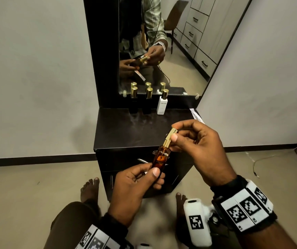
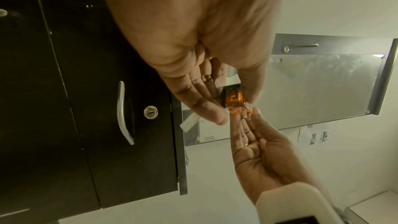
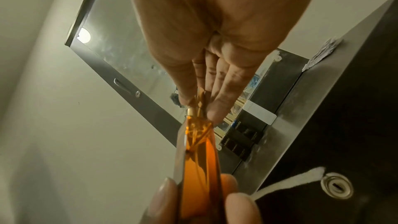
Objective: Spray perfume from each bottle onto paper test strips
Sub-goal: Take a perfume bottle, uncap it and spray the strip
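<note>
Cap on or off: amber bottle (image 1: 160, 159) readied over the dresser (image 1: 119, 130).
Head view: left hand (image 1: 135, 186) grips the bottle's base at 6 o'clock, likely steadying it while the right hand (image 1: 199, 150) pinches the gold cap (image 1: 171, 133); label reads "clensta", as on the white bottle (image 1: 162, 105) at 12. Left wrist view: a strip (image 2: 189, 123) pokes from under the fingers. Right wrist view: two dark bottles (image 3: 239, 140) also read "clensta".

A home bedroom: dressing table (image 1: 126, 130), mirror (image 1: 162, 42), reflected wardrobe drawers (image 1: 194, 31).

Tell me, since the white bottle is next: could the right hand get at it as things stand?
Probably not yet: the right hand pinches the gold cap of the amber bottle. Otherwise the dresser top before the white bottle looks bare.
</note>
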